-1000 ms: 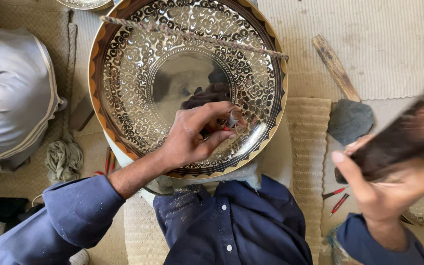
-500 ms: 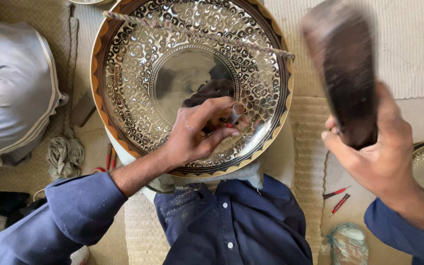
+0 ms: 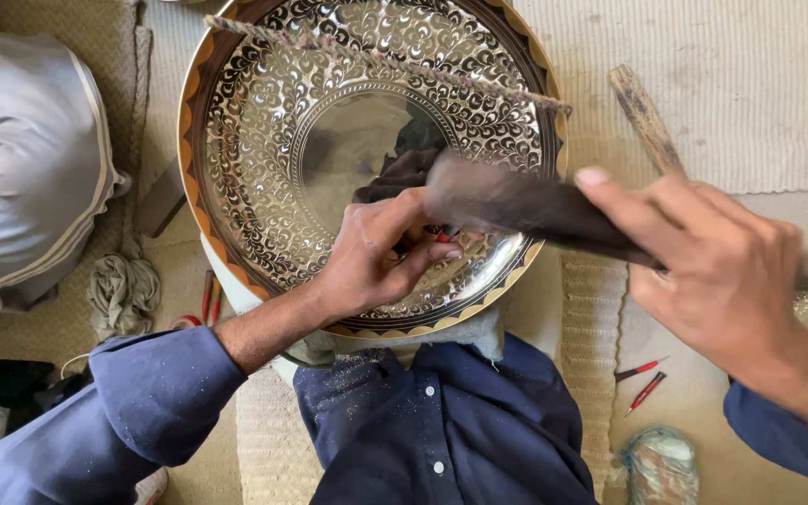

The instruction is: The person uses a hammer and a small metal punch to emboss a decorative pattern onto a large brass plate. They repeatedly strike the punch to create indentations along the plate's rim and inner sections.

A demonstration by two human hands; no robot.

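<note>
A large round engraved metal tray [image 3: 264,168] with a brown and cream scalloped rim rests tilted in front of me. My left hand [image 3: 376,252] lies on its lower part and pinches a small chisel with a red tip [image 3: 443,238] against the metal. My right hand [image 3: 713,271] grips a dark wooden mallet [image 3: 516,204], whose blurred head is right above the chisel. A twisted cord [image 3: 376,58] runs across the tray's upper part.
A wooden stick [image 3: 645,117] lies on the woven mat at the right. Two small red tools [image 3: 642,382] lie by my right side, a rag [image 3: 123,290] and red tools at the left. A person in pale clothing [image 3: 21,178] sits at the far left.
My right hand swung the mallet up and then down to the left, onto the chisel. My left hand stayed in place on the tray.
</note>
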